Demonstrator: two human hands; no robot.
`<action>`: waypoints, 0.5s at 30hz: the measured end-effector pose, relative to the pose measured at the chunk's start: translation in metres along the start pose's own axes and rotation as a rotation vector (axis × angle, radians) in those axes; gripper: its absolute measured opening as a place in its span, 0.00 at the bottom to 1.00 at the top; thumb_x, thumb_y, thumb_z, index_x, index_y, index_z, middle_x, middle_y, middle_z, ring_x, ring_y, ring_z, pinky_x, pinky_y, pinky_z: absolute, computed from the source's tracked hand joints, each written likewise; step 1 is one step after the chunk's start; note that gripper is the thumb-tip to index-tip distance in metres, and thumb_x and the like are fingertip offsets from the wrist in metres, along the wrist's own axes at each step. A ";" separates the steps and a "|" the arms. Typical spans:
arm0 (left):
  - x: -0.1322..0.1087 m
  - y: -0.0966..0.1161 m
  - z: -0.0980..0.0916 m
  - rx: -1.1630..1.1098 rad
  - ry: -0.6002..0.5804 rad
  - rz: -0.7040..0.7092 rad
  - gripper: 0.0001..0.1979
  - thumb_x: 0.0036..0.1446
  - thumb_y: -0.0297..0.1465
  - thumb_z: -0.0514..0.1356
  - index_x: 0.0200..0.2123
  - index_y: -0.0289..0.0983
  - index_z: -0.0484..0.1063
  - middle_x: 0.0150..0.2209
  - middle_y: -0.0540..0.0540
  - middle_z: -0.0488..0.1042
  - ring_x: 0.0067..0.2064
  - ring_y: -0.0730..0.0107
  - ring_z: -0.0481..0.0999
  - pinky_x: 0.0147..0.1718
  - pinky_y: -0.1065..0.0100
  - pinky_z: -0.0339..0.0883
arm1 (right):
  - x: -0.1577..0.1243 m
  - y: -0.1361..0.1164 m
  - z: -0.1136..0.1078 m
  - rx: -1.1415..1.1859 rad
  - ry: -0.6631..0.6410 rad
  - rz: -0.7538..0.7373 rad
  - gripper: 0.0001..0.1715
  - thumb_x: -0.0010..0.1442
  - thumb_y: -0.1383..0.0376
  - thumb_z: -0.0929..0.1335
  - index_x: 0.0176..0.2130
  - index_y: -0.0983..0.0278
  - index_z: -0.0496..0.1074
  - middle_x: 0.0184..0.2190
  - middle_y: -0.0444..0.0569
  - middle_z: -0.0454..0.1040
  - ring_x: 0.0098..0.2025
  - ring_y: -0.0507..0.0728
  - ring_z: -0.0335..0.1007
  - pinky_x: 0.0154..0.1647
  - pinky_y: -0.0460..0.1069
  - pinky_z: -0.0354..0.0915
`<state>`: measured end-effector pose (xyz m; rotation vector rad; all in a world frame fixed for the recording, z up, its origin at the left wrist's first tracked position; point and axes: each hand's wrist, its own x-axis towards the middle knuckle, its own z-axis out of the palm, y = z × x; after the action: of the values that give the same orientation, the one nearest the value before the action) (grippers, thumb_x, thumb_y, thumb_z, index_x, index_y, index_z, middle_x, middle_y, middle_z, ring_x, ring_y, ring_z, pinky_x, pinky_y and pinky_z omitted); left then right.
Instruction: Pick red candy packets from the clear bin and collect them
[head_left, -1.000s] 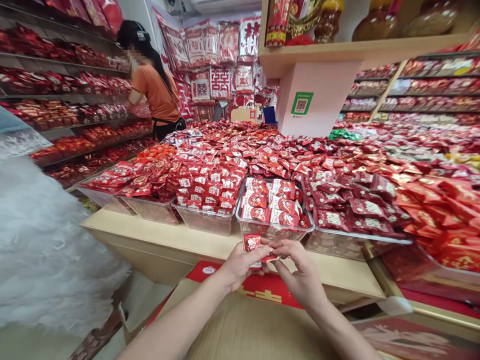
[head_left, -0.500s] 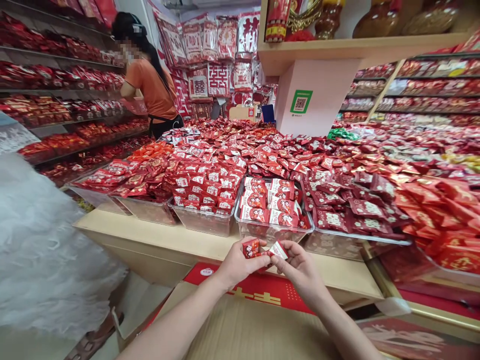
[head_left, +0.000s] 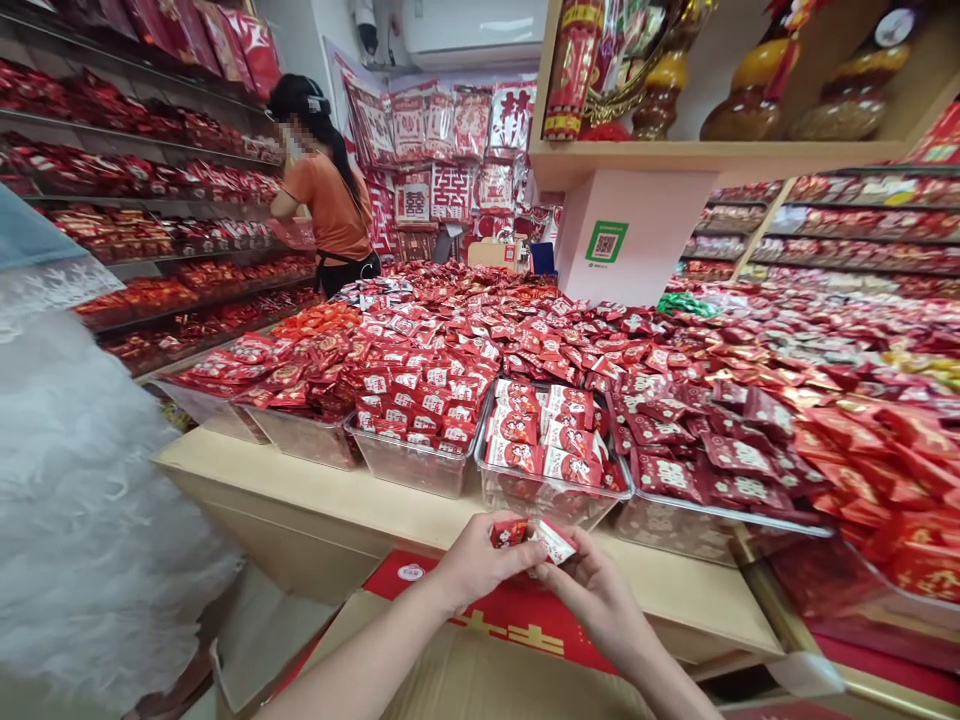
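My left hand point(head_left: 474, 568) is closed on a dark red candy packet point(head_left: 510, 532) with a printed figure. My right hand point(head_left: 600, 590) pinches a red and white candy packet point(head_left: 555, 541). The two packets almost meet, with both thumbs between them. Just beyond my hands stands a clear plastic bin point(head_left: 551, 490) with two neat columns of red and white packets point(head_left: 568, 436) in it. Below my hands lies a cardboard box point(head_left: 480, 660) with a red printed band.
Bins of dark red packets point(head_left: 667, 475) and red packets point(head_left: 416, 400) flank the middle one on a wooden ledge point(head_left: 300, 478). White fluffy fabric point(head_left: 97, 500) fills the left side. A co-worker point(head_left: 330, 200) in orange stands at the shelves. A wooden shelf point(head_left: 720, 160) overhangs the pile.
The camera has tilted up a little, so the whole scene sits lower and more of the upper shelf shows. My hands still hold the packets, with the right one's packet turned slightly.
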<state>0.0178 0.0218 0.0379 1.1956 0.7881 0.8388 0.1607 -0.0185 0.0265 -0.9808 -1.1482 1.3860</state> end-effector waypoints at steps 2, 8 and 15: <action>-0.001 0.001 0.002 -0.004 0.014 -0.002 0.15 0.42 0.36 0.62 0.32 0.31 0.70 0.30 0.45 0.72 0.32 0.70 0.69 0.32 0.71 0.62 | 0.001 0.001 0.001 0.009 0.048 -0.008 0.15 0.47 0.62 0.69 0.36 0.62 0.66 0.31 0.48 0.72 0.37 0.56 0.67 0.39 0.51 0.64; 0.001 -0.009 0.009 -0.278 0.054 -0.095 0.17 0.47 0.43 0.57 0.31 0.32 0.68 0.25 0.47 0.70 0.27 0.73 0.69 0.28 0.70 0.62 | 0.000 -0.005 0.005 0.063 0.145 -0.007 0.19 0.45 0.59 0.69 0.38 0.63 0.65 0.36 0.52 0.72 0.40 0.58 0.67 0.42 0.54 0.63; 0.015 -0.055 -0.008 0.181 0.005 -0.083 0.17 0.47 0.43 0.54 0.25 0.33 0.63 0.19 0.52 0.65 0.20 0.77 0.66 0.22 0.74 0.58 | 0.001 -0.040 -0.011 -0.028 0.218 -0.075 0.20 0.49 0.60 0.67 0.43 0.61 0.63 0.42 0.51 0.70 0.41 0.57 0.67 0.39 0.51 0.65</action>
<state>0.0251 0.0295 -0.0184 1.3110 0.9263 0.7142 0.1796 -0.0157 0.0638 -1.0697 -1.0324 1.1746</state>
